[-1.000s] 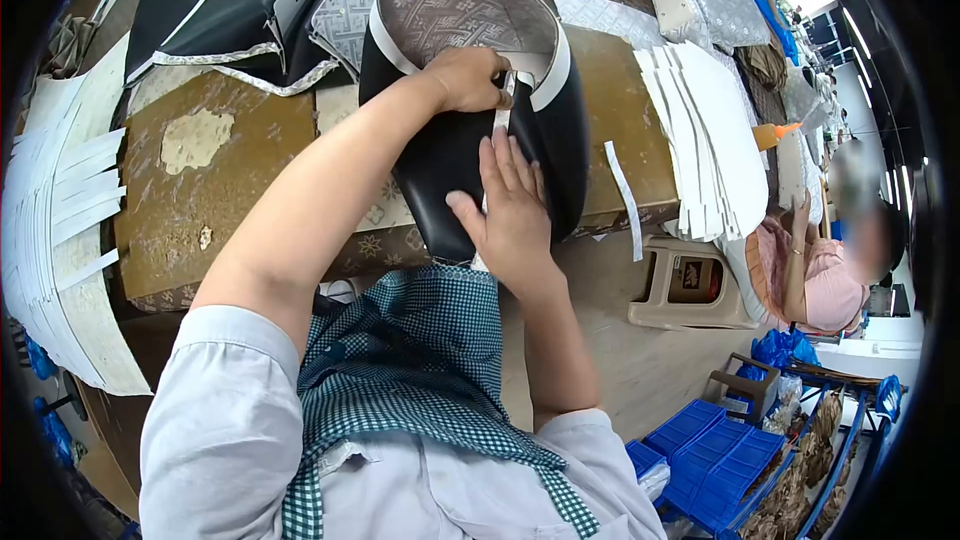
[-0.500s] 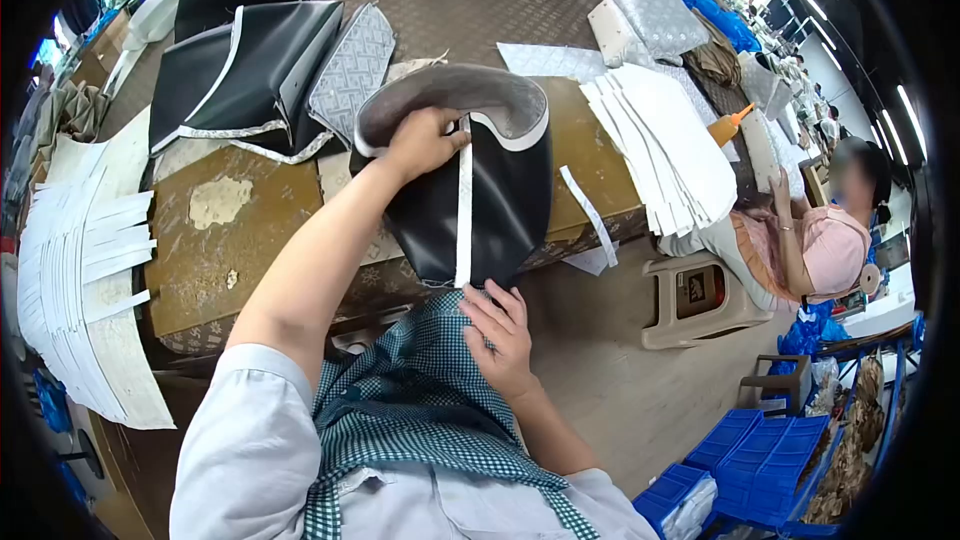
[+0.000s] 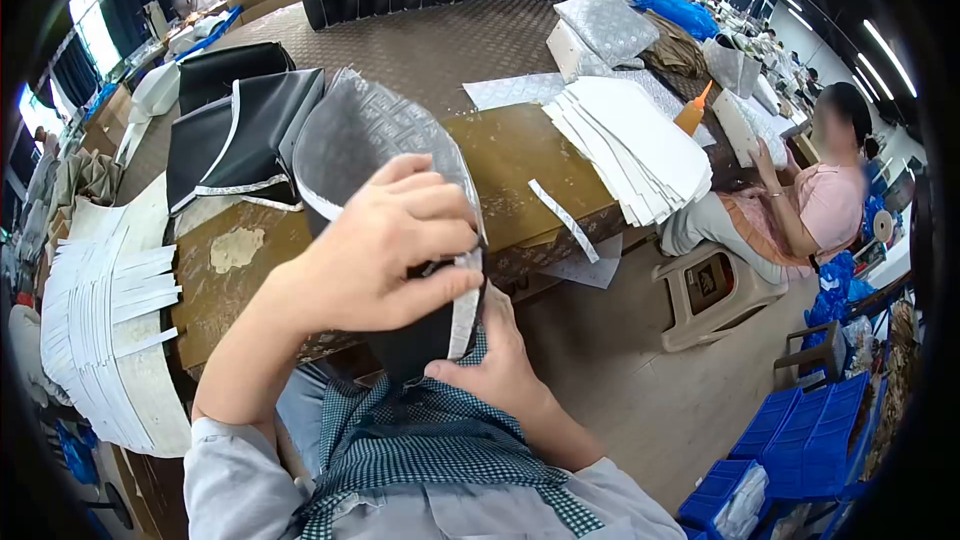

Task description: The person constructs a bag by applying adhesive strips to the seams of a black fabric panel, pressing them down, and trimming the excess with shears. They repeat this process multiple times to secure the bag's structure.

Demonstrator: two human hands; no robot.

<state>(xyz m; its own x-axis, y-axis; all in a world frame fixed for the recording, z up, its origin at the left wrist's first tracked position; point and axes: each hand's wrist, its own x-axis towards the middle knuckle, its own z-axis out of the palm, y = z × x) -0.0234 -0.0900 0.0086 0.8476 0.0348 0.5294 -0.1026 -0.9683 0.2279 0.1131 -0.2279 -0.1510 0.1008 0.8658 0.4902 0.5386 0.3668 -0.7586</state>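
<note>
You are tilting the black piece (image 3: 408, 348) at the brown board's (image 3: 520, 155) near edge, turning its white strip (image 3: 463, 318) aside. Your left hand (image 3: 385, 255) is gripping the rim; your right hand (image 3: 505, 355), previously free, is now clasping its side, so both are steadying it.

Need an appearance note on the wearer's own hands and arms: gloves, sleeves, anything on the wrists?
Left hand and right hand: both bare, no gloves. No watch, bracelet or ring to be seen on either. Pale grey-white sleeves cover the upper arms and end near the elbows; forearms uncovered. No markings visible on the sleeves.
</note>
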